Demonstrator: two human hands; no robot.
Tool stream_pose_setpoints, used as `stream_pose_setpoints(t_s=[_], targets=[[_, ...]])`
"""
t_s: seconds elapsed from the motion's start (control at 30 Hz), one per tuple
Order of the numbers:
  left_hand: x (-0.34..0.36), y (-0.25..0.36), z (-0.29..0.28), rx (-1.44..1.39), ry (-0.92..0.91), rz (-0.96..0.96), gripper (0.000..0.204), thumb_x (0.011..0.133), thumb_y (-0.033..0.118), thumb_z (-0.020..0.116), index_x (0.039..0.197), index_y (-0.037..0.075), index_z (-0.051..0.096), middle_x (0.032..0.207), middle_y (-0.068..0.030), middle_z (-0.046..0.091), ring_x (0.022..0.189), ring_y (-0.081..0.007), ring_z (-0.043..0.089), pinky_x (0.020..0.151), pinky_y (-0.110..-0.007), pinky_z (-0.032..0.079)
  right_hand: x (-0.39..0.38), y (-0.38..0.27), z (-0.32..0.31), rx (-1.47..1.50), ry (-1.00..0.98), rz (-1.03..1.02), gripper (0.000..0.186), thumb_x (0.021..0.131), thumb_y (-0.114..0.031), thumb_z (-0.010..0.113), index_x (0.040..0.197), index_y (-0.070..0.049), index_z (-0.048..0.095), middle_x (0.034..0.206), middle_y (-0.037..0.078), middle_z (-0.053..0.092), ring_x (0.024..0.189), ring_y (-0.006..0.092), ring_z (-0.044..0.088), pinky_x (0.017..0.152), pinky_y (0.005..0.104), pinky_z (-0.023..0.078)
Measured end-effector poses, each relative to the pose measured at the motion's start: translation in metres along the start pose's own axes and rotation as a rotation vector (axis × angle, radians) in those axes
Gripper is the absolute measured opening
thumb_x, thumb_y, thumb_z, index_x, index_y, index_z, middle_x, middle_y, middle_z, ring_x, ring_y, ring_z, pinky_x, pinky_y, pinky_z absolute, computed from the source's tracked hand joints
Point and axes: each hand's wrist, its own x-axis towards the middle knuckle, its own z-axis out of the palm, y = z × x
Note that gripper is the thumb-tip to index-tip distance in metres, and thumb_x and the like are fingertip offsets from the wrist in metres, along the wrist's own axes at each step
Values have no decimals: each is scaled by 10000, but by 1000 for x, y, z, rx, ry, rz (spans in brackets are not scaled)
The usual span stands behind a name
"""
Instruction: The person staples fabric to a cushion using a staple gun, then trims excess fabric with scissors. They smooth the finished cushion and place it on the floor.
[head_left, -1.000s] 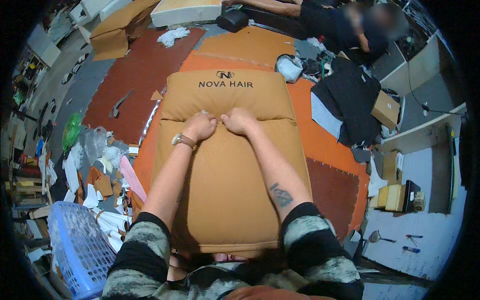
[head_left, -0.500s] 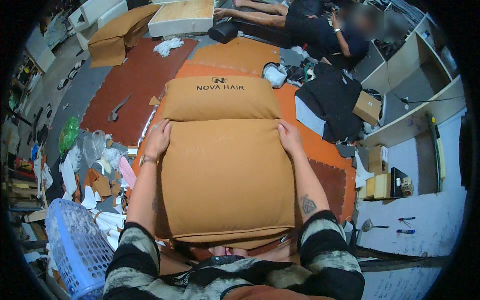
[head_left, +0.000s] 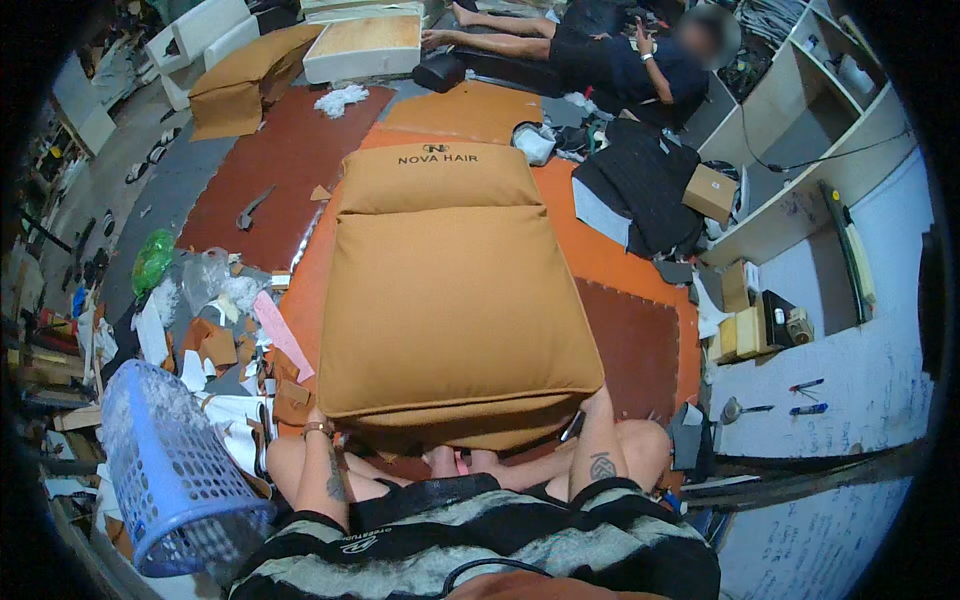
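A large tan padded cushion (head_left: pixel 450 300) lies in front of me. Its narrower head section has dark printing, and a raised seam runs along its near edge. At the near left corner is my left hand (head_left: pixel 318 417), mostly tucked behind the cushion's side. My right hand (head_left: pixel 597 402) is against the near right corner. The cushion hides the fingers of both hands, so their grip does not show. My bare feet (head_left: pixel 462 462) are just below the cushion's near edge.
A blue plastic basket (head_left: pixel 180 470) with white fibre fill stands at the left, beside scattered scraps (head_left: pixel 215 345). Scissors (head_left: pixel 254 208) lie on the brown sheet. Dark fabric (head_left: pixel 640 185) and a cardboard box (head_left: pixel 710 192) are at the right. Another person (head_left: pixel 620 70) reclines at the far side.
Both hands have left the seam below the head section and come back toward me to the cushion's near corners. My view has shifted slightly.
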Motion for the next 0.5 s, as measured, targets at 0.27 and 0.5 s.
stream_pose_setpoints(t_s=[0.27, 0.5], targets=[[-22, -1, -16, 7, -113, -134, 427, 1009, 333, 601, 1256, -1, 702, 1214, -193, 734, 1143, -336, 707, 920, -503, 583, 30, 37, 42, 684, 114, -109, 608, 983, -518, 604, 1366, -45, 631, 1402, 156, 645, 1234, 344, 616, 1083, 552, 471], [-20, 17, 28, 174, -394, 124, 378, 996, 261, 665, 1278, 11, 691, 1219, -165, 736, 1158, -314, 707, 914, -492, 596, -8, -19, 51, 733, -237, -422, 638, 1018, -515, 554, 1444, -41, 568, 1484, 144, 592, 1308, 333, 575, 1165, 530, 398]])
